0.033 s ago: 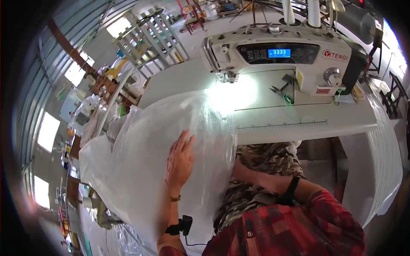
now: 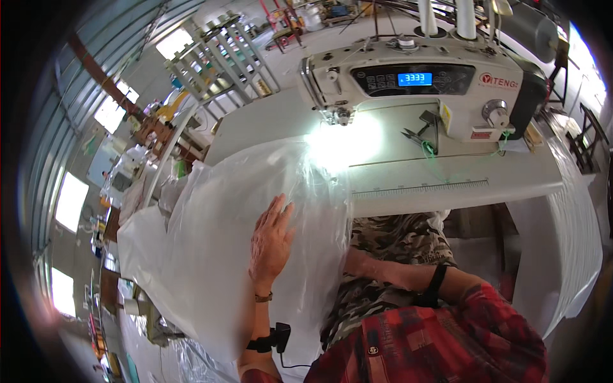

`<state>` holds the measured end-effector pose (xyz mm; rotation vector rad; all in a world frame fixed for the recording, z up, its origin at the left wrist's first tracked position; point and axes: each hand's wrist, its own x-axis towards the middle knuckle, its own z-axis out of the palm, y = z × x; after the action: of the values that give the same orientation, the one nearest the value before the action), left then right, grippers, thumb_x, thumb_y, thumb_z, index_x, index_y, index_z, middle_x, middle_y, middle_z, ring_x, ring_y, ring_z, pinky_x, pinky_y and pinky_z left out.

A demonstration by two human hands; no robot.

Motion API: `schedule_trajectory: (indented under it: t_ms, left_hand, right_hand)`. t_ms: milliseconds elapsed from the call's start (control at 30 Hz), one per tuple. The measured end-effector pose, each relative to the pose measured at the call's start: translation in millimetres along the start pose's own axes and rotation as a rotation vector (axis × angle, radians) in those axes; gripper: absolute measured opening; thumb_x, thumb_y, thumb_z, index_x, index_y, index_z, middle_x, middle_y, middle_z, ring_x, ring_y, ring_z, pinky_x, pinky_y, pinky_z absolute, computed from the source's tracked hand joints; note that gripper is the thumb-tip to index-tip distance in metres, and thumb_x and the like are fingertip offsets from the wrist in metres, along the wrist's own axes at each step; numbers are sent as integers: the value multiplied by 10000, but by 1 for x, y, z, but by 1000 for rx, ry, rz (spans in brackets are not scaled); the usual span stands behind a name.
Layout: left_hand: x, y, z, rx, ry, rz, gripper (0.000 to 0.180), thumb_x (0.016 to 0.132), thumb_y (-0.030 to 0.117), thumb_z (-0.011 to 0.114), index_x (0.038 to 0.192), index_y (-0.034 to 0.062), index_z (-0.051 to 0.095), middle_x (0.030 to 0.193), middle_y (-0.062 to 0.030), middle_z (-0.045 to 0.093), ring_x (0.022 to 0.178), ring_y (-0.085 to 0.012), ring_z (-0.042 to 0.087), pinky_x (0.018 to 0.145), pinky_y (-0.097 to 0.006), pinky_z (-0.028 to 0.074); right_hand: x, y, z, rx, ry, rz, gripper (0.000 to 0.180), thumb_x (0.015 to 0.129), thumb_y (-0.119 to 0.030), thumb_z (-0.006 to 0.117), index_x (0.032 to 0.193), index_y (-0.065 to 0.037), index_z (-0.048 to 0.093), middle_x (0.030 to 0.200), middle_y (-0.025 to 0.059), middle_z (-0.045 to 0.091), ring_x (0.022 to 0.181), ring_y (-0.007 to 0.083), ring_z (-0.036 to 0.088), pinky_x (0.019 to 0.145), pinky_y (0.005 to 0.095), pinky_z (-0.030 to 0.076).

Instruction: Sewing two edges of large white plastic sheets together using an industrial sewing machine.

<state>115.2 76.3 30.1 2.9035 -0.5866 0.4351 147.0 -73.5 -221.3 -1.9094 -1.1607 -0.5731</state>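
Note:
A large translucent white plastic sheet (image 2: 211,255) drapes from the sewing table's front left over my lap. My left hand (image 2: 271,242) lies flat on top of it, fingers stretched out and holding nothing. From the right, my right hand (image 2: 359,262) reaches beneath the sheet's right edge, so its fingers are hidden. Beyond the sheet stands a white sewing machine (image 2: 408,89) with a lit blue display. The sheet's far end reaches the bright lamp glare below the needle area, where detail is washed out.
Dark thread snips (image 2: 418,139) with green cord lie on the table (image 2: 408,198), right of the needle. A ruler scale runs along its front edge. White thread cones (image 2: 465,19) stand behind the machine. More plastic sheeting (image 2: 562,242) hangs at the right; a grey rack (image 2: 223,60) stands far left.
The view has shifted very slightly. Both hands and the sheet keep nearly the same places.

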Motion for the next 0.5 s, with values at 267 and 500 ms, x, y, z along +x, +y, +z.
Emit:
schedule_trajectory:
  t_ms: [267,500]
  left_hand:
    - [-11,-12,18,-116,93,-90,511,923,185,625,1381,4,485,1472,-197,435,1358,-360,412,1099,-460,363]
    - [-7,22,28,97,176,-125,609,865,188,688,1394,-4,454,1424,-222,464,1280,-393,470,1038,-452,403]
  right_hand:
    - [15,-79,-70,1206,45,1150,347,996,-286,541,1135,18,632,1006,53,662,920,137,613,840,301,498]
    - [-11,-76,-34,1108,-54,1134,374,987,-327,547,1038,29,650,866,46,638,823,122,584,769,311,508]
